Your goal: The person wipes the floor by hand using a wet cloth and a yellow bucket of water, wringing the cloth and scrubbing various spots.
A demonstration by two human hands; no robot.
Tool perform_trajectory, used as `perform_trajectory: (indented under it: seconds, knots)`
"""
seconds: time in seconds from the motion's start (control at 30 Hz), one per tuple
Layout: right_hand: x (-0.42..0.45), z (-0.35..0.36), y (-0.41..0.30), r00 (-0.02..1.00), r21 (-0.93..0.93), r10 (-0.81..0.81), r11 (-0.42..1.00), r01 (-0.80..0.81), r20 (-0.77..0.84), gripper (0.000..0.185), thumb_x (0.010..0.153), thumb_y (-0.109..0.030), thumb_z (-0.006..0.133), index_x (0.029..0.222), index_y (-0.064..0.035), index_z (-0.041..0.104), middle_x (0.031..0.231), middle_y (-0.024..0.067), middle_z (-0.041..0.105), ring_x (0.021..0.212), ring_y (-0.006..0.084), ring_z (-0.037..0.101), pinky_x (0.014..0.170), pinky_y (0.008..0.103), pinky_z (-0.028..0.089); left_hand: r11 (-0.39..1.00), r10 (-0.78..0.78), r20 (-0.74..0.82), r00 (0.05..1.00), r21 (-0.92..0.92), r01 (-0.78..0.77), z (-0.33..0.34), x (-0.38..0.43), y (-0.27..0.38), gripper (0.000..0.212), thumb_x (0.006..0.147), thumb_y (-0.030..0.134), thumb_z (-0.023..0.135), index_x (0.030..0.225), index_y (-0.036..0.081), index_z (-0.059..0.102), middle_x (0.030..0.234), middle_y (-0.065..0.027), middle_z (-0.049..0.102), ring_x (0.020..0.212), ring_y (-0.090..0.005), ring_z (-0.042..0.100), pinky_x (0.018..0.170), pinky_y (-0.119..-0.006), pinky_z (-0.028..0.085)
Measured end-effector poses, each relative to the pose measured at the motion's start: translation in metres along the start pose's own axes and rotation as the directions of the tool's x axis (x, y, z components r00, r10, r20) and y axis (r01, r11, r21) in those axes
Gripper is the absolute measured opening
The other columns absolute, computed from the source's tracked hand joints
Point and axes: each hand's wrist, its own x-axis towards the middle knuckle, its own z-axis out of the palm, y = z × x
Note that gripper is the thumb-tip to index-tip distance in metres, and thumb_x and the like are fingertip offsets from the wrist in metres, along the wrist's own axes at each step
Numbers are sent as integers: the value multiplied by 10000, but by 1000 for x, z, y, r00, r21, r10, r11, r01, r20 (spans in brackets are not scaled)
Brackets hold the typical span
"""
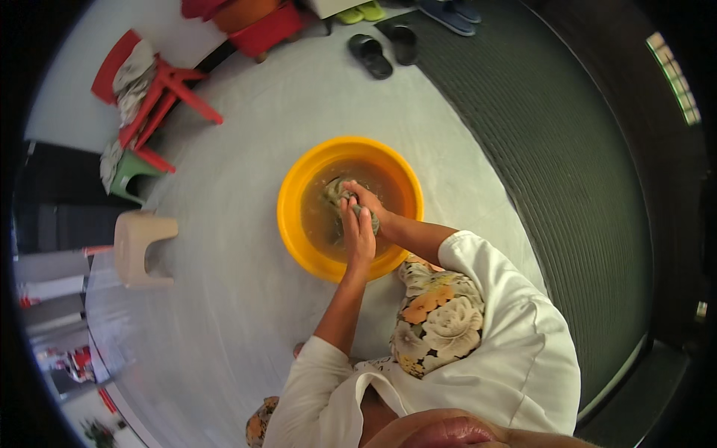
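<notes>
A round yellow plastic basin [291, 246] stands on the floor before me, holding murky brownish water [316, 218]. Over the water, my left hand [358, 232] and my right hand [367, 199] are pressed palm to palm around a wet greyish-green cloth [335, 192]. One end of the cloth hangs towards the water beyond my fingertips, and another bit bulges out near my left thumb. Most of the part between the palms is hidden.
A dark ribbed mat [538, 151] covers the floor on the right. Black slippers [371, 56] lie at the top. Along the left stand a beige stool [134, 246], a green stool [131, 173] and a red chair [162, 84] with cloth draped on it.
</notes>
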Motion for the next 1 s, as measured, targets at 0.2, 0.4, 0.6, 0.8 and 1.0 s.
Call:
perform_trajectory:
  seconds: [0.2, 0.4, 0.6, 0.8, 1.0]
  knots:
    - [3, -3, 36, 993, 305, 40, 950, -71, 108, 314, 882, -340, 384, 1076, -115, 487, 1094, 53, 500, 967, 175, 465, 868, 306, 351, 985, -102, -95, 990, 129, 114, -17, 43, -25, 618, 873, 426, 311, 1314, 3, 218, 1367, -179, 207, 1268, -283, 193, 1019, -355, 187]
    - [15, -7, 13, 932, 164, -246, 964, 208, 265, 228, 846, -307, 408, 771, -104, 478, 716, 10, 509, 684, 129, 479, 678, 296, 405, 958, -195, -16, 981, -217, 187, 3, 23, 17, 504, 890, 330, 331, 1297, 39, 268, 1314, -138, 301, 1207, -256, 299, 981, -327, 240]
    - [10, 15, 24, 992, 82, -128, 988, 127, 8, 203, 863, -239, 401, 913, -64, 490, 836, 53, 508, 785, 146, 471, 729, 292, 402, 996, -91, -198, 976, -44, 84, -19, 40, -30, 575, 870, 405, 360, 1291, 24, 271, 1329, -136, 273, 1231, -229, 260, 994, -321, 212]
    - [3, 10, 39, 938, -439, -346, 844, 309, -6, 362, 873, -311, 403, 1120, -48, 439, 1056, 124, 506, 1009, 207, 456, 873, 318, 345, 529, -500, 208, 841, -695, 487, -29, 32, 9, 609, 855, 487, 375, 1288, 70, 278, 1292, -105, 311, 1193, -207, 301, 954, -358, 288]
    - [16, -21, 13, 950, -690, -220, 652, 313, 222, 376, 871, -326, 389, 1091, -35, 479, 1043, 121, 520, 955, 229, 497, 832, 310, 377, 623, -361, 240, 901, -657, 425, -18, 1, 11, 564, 817, 342, 548, 1268, 103, 308, 1262, -46, 339, 1144, -211, 346, 875, -423, 340]
